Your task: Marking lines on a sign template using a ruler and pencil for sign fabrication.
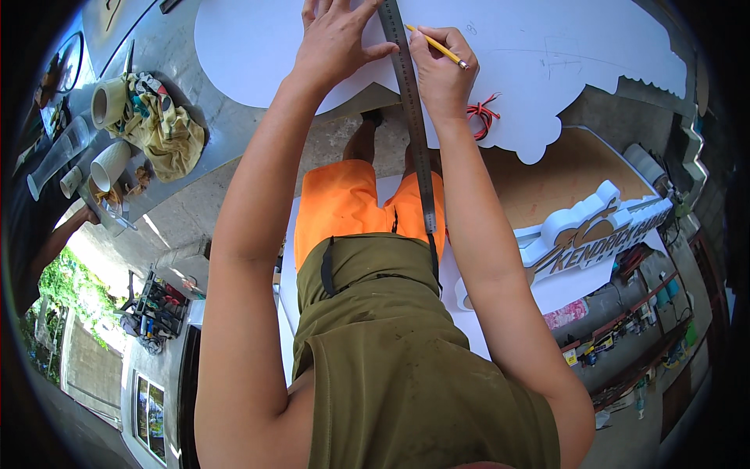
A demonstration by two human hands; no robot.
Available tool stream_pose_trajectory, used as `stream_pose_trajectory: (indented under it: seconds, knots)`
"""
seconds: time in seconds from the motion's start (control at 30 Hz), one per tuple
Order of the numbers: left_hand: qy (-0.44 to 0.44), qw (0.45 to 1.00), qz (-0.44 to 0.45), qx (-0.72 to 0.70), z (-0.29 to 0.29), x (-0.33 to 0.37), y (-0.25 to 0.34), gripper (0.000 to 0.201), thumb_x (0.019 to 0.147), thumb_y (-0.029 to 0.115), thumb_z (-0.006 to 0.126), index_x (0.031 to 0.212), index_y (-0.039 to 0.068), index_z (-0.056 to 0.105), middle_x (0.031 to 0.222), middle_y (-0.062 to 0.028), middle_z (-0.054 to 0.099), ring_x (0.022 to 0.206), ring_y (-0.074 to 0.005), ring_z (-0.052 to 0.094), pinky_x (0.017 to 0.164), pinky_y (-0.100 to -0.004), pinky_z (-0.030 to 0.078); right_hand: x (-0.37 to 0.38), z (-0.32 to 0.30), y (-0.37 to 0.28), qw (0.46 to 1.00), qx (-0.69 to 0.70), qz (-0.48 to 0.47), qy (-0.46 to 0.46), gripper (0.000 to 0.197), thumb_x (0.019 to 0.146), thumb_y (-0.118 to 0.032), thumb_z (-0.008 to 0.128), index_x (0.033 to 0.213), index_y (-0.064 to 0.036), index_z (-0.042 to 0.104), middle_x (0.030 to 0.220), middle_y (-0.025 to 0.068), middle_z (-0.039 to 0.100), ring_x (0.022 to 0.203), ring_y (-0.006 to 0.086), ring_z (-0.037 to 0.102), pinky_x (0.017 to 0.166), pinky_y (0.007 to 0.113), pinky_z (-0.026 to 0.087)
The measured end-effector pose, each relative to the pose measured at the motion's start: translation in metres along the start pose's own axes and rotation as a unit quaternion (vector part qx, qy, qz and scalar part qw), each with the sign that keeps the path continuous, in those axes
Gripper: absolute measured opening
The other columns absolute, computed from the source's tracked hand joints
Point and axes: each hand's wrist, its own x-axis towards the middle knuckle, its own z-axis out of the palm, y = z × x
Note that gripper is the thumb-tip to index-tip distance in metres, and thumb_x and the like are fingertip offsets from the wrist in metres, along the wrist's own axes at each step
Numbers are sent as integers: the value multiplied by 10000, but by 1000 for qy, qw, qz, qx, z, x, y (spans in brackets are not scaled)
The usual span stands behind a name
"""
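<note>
Work surface and surroundings. Grey tabletop (223,131), smooth w/ dull sheen, stands over a concrete floor (332,141). At L: crumpled yellowish cloth (176,144), tape roll (100,105), textured white cup (112,166), clear plastic cup (62,148). At R, beyond the table edge: brown board (574,160) and white sign w/ raised dark lettering (594,230); cluttered shelves (625,332) behind. Lower L: bright opening w/ greenery (86,289), windowed white wall (137,371).

Materials. White sheet (238,55) lies flat on the table; outline lobed, R end finely scalloped, faint pencil lines on R part. Red-&-black wire bundle (483,117) rests on it, near R wrist. Steel ruler (406,86), long, dark grey, graduated, crosses the sheet btwn the hands; near end juts past the sheet's edge. Yellow pencil (439,48): slim, eraser-tipped, point at or just beside the ruler's R edge.

Hands. L hand (332,43): fingers spread, thumb out to ruler; fingertips partly cut off by frame. R hand (444,78): thumb & index pinch pencil, other fingers curled.
</note>
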Motion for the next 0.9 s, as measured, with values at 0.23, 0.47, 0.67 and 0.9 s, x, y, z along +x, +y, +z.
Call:
stream_pose_trajectory:
  seconds: [0.23, 0.47, 0.67, 0.9]
  knots:
    - [134, 984, 88, -83, 47, 4, -36, 1024, 764, 475, 874, 1627, 250, 370, 1691, -167, 242, 1584, -379, 195, 1272, -598, 137, -1, 7, -2, 1000, -5, -21, -3, 101, 899, -72, 787, 931, 7, 733, 794, 89, 761, 708, 130, 721, 691, 274, 580]
    - [27, 999, 21, -16, 5, 0, -3, 1022, 769, 479, 870, 1630, 258, 364, 1688, -168, 245, 1584, -379, 190, 1268, -600, 137, 0, -1, 0, 1000, -13, -1, -3, 103, 900, -75, 784, 929, 9, 732, 803, 95, 766, 725, 140, 737, 699, 281, 584]
    - [55, 997, 42, -37, 5, -3, -1, 1018, 780, 487, 865, 1633, 258, 359, 1689, -169, 241, 1584, -376, 188, 1278, -594, 123, 1, -2, 2, 1000, -8, 5, 5, 101, 899, -72, 785, 927, 10, 731, 802, 94, 765, 723, 140, 735, 699, 279, 583]
    - [15, 1000, 18, -15, 2, 0, 1, 1014, 786, 481, 866, 1634, 254, 357, 1691, -166, 238, 1587, -374, 183, 1282, -585, 122, 0, -1, 3, 1000, -16, 0, 3, 101, 895, -69, 786, 927, 9, 732, 808, 99, 765, 723, 147, 735, 701, 282, 586]
